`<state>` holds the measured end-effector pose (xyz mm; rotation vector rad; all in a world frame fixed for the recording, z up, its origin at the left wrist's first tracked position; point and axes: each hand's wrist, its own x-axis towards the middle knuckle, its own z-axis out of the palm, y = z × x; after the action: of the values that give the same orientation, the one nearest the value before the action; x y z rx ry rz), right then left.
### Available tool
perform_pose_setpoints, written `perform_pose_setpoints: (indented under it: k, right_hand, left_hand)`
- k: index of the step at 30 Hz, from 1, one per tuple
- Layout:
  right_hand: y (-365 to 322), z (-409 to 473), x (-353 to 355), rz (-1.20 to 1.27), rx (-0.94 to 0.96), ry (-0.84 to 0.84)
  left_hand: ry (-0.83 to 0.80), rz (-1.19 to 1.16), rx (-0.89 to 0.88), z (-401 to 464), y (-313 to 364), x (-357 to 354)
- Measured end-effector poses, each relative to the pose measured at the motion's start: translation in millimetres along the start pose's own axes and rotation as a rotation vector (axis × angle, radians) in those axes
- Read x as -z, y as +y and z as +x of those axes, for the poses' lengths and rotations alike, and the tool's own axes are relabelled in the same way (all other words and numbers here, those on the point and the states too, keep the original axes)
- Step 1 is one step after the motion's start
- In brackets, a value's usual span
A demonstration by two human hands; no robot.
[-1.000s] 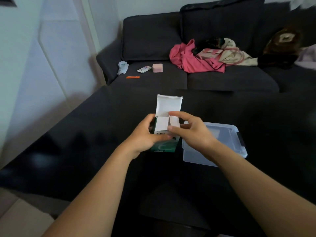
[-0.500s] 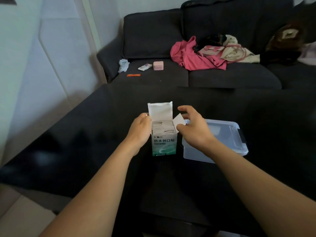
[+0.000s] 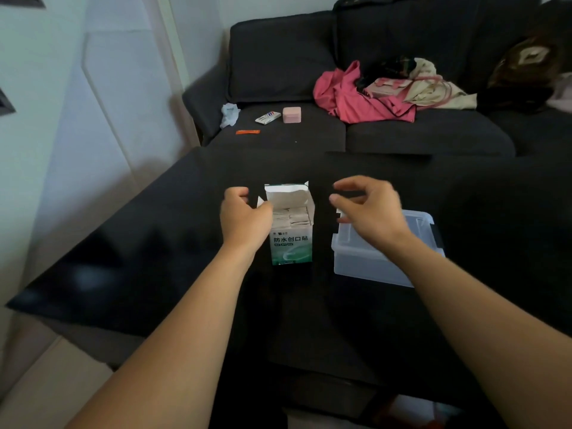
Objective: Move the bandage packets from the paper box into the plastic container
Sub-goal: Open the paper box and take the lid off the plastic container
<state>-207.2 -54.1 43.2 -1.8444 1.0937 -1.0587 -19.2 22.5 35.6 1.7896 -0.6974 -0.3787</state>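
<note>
The green-and-white paper box [image 3: 291,243] stands upright on the black table [image 3: 154,243], its top flaps open. Several white bandage packets [image 3: 292,219] show packed inside. My left hand [image 3: 243,216] is at the box's left side, thumb against the small side flap, fingers curled and apart from the box. To the right sits the translucent plastic container [image 3: 368,264] with a black latch on its right end. My right hand [image 3: 368,209] hovers over the container's far left corner, fingers spread and curved, holding nothing I can make out.
A dark sofa [image 3: 402,137] stands behind the table with pink and beige clothes [image 3: 365,97], a pink case [image 3: 291,114], a small packet [image 3: 267,117], an orange strip [image 3: 247,131] and a tissue [image 3: 229,113]. A white wall [image 3: 77,119] is at the left.
My right hand let go of the box's flap and moved right, over the container. The box now stands with its flaps open, and my left hand has loosened at its side.
</note>
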Motion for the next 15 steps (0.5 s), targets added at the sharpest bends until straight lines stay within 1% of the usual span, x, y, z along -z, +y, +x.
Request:
perform_pose_setpoints:
  k: [1, 2, 3, 4, 5, 6, 8, 9, 10, 11, 13, 15]
  right_hand:
    - [0, 1, 11, -0.082, 0.021, 0.056]
    - [2, 1, 23, -0.184, 0.022, 0.118]
    - [7, 1, 36, -0.298, -0.007, 0.182]
    - [13, -1, 49, -0.42, -0.05, 0.239]
    - [20, -3, 62, -0.55, -0.111, 0.281]
    - [28, -6, 73, -0.668, -0.187, 0.293]
    - [38, -11, 88, -0.831, -0.384, 0.255]
    - [41, -14, 89, -0.878, -0.477, 0.199]
    - [45, -17, 90, -0.889, -0.549, 0.133]
    - [48, -19, 87, -0.857, -0.607, 0.066]
    - [52, -22, 81, -0.737, -0.658, 0.011]
    - [51, -21, 80, -0.675, -0.649, 0.029]
  left_hand:
    - [0.089, 0.014, -0.01, -7, 4, 3]
    - [0.165, 0.028, -0.058, -17, 9, 5]
    - [0.191, 0.045, -0.142, -30, 16, 4]
    - [0.149, 0.07, -0.24, -41, 21, 1]
    - [0.046, 0.106, -0.331, -54, 25, -7]
    - [-0.096, 0.183, -0.384, -65, 27, -16]
    - [-0.392, 0.467, -0.381, -80, 26, -38]
    - [-0.487, 0.624, -0.356, -83, 23, -49]
    - [-0.545, 0.735, -0.321, -84, 21, -58]
    - [-0.567, 0.786, -0.289, -84, 19, -66]
    - [-0.552, 0.768, -0.253, -77, 18, -77]
    - [-0.512, 0.71, -0.222, -65, 19, -85]
